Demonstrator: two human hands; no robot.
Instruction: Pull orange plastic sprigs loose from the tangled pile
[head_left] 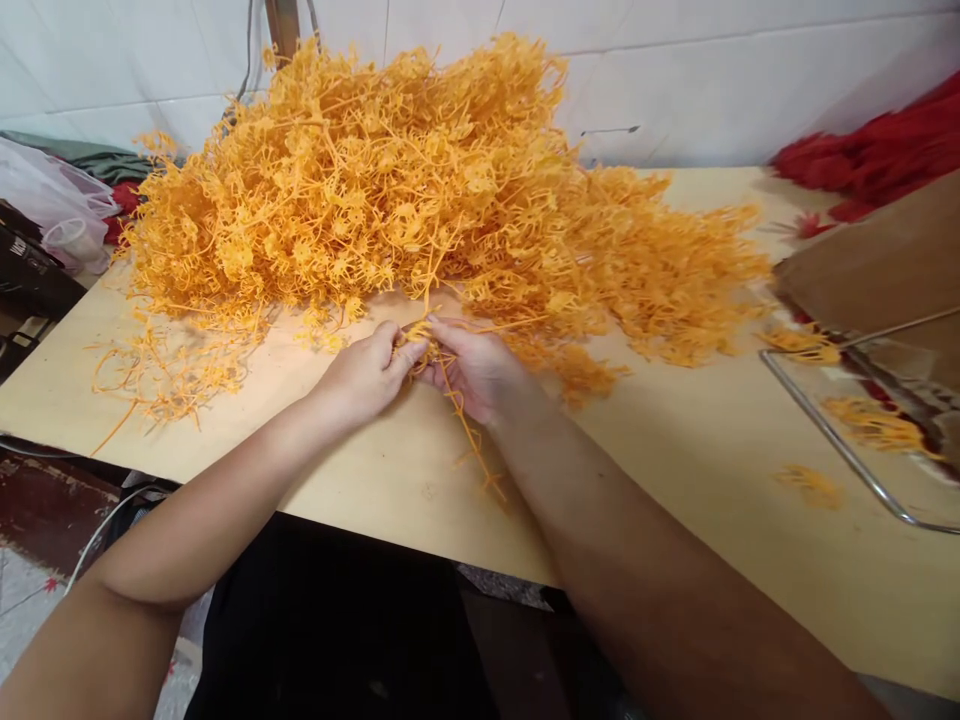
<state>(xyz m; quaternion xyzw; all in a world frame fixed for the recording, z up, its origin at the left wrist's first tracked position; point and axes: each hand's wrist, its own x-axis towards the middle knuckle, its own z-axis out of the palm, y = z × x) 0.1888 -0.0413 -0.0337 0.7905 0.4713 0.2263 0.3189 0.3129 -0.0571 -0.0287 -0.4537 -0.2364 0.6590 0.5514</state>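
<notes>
You are sitting in a small workshop for hand assembly, not a home room. A huge heap of orange plastic sprigs (420,180) covers most of the plain wooden worktop (690,480) before you, with loose offcuts (161,375) scattered at its left edge. A second mass of red pieces (877,155) lies at the far right beside a cardboard box (877,270) and a wire-framed bin (855,450). Behind stands a bare white tiled wall (712,80); a plastic bag (52,215) sits at the left.
</notes>
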